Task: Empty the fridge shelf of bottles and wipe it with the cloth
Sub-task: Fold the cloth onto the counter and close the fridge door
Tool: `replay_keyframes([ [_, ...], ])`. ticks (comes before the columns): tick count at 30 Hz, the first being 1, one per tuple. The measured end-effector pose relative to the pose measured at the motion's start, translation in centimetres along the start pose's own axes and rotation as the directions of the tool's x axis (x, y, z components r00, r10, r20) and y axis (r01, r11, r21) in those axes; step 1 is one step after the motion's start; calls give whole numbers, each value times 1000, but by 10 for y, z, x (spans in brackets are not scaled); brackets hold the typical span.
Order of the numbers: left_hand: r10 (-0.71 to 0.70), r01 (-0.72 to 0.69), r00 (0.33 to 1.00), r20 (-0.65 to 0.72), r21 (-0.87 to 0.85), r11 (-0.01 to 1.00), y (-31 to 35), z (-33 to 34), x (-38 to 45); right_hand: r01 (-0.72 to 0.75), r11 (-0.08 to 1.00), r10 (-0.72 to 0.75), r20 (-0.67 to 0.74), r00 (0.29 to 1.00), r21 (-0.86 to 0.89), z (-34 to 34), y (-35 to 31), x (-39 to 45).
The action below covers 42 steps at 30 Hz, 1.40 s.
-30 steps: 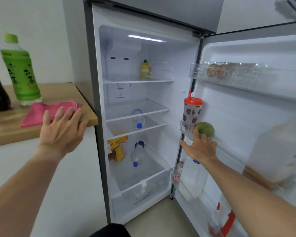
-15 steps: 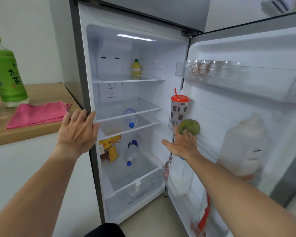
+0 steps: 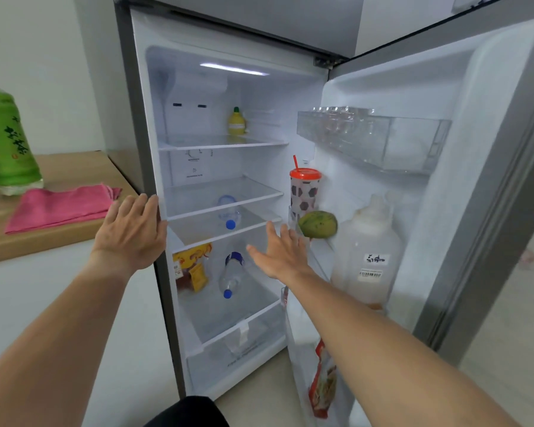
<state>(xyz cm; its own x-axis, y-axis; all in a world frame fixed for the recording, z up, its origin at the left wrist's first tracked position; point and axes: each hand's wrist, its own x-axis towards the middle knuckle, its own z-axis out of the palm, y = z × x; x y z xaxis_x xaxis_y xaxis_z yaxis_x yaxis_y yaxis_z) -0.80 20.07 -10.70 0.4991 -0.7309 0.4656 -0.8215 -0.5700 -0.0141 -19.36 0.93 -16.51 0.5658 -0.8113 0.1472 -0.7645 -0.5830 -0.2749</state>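
The fridge stands open in front of me. A clear bottle with a blue cap [image 3: 228, 212] lies on a glass shelf [image 3: 253, 221] in the middle. A second clear bottle [image 3: 231, 274] lies on the level below, next to yellow packets [image 3: 193, 266]. My left hand [image 3: 133, 231] is open, fingers at the fridge's left edge. My right hand [image 3: 279, 252] is open inside the opening, just right of the lower bottle, touching nothing. A pink cloth [image 3: 60, 206] lies folded on the wooden counter [image 3: 43, 241] at left, beside a green bottle [image 3: 5, 140].
A yellow squeeze bottle [image 3: 236, 122] stands on the top shelf. The open door [image 3: 444, 180] at right holds a red-lidded cup [image 3: 304, 192], a green fruit [image 3: 318, 224], a big white jug [image 3: 366, 254] and a clear tray [image 3: 373, 140]. A drawer [image 3: 238, 349] sits at the bottom.
My left hand moved from the cloth on the counter to the fridge's left edge. My right hand left the door shelf and moved left into the fridge opening. The view shifted closer.
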Motion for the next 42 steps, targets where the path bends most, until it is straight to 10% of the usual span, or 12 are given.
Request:
replay_keyframes([
  [28, -271, 271, 963, 3, -26, 962, -63, -52, -46, 487, 873, -469, -259, 844, 8, -61, -167, -36],
  [42, -319, 319, 948, 4, -9, 948, -65, -60, -45, 595, 757, -638, -504, 583, -270, -114, -218, -48],
])
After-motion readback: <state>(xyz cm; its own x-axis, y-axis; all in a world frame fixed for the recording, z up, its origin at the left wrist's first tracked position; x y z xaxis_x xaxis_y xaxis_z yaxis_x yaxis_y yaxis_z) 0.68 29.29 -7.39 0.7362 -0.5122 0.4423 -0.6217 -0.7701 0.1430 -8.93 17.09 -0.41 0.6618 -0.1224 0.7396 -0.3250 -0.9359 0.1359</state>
